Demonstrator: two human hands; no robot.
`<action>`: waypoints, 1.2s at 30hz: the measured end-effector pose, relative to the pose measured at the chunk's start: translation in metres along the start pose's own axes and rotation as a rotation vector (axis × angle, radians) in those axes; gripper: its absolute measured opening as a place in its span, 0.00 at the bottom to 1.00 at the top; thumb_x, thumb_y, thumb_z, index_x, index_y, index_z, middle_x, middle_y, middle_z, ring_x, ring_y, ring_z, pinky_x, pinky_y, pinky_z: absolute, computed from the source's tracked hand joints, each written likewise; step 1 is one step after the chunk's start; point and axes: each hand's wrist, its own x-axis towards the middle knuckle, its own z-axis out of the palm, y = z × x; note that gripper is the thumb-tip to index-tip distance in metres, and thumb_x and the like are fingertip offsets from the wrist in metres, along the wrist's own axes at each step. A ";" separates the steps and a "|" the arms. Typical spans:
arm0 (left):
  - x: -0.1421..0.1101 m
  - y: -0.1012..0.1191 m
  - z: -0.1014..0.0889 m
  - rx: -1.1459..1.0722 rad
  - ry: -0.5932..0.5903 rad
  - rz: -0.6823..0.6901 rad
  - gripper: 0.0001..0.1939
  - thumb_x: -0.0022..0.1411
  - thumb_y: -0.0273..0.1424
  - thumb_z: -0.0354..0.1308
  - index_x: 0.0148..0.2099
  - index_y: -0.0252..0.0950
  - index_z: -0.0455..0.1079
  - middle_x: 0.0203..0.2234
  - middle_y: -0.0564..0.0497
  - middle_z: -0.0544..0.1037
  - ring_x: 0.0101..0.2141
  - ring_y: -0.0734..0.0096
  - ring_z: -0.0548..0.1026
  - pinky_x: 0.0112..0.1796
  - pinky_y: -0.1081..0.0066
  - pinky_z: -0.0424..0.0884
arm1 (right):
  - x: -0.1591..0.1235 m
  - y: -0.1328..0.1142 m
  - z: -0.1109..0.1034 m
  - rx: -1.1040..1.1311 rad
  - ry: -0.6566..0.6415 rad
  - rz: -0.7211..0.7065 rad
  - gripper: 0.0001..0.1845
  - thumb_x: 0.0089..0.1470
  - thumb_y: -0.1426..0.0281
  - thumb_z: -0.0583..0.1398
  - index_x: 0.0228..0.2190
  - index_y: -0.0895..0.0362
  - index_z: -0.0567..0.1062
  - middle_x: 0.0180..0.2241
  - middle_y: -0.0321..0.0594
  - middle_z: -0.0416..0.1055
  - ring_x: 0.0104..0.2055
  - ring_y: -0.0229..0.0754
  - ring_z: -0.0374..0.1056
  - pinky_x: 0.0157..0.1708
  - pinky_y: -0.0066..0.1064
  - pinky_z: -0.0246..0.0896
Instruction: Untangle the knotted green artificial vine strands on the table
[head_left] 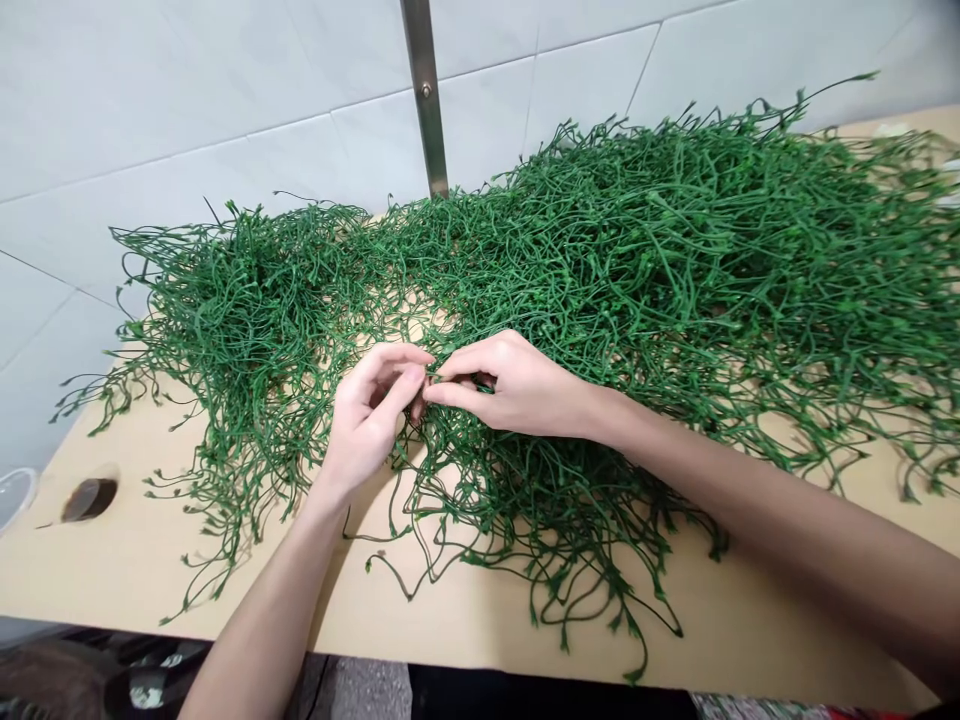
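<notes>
My left hand [375, 410] and my right hand [502, 385] meet over the middle of the table, fingertips nearly touching. Both are closed in a pinch around a small bit of thin green stem, mostly hidden by the fingers. Around and below them spreads a tangled heap of thin green stems [637, 230], curly, with small lighter green tips; they look like artificial plant stems. A smaller bunch of stems [232, 310] lies to the left of my left hand. Loose stems [585, 560] trail toward the near edge under my right forearm.
The light wood tabletop [420, 620] runs along a white tiled wall [187, 90]. A metal upright [427, 100] stands against the wall behind the heap. On the left, the board has a dark round hole [88, 499], and a clear round container [15, 495] shows at its edge.
</notes>
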 end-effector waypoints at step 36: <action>0.009 0.006 -0.008 -0.152 0.072 -0.195 0.09 0.62 0.33 0.55 0.38 0.38 0.76 0.28 0.51 0.78 0.32 0.68 0.75 0.34 0.70 0.71 | 0.000 -0.006 -0.001 0.092 0.111 0.102 0.11 0.51 0.77 0.54 0.28 0.61 0.77 0.24 0.33 0.68 0.23 0.30 0.55 0.26 0.25 0.50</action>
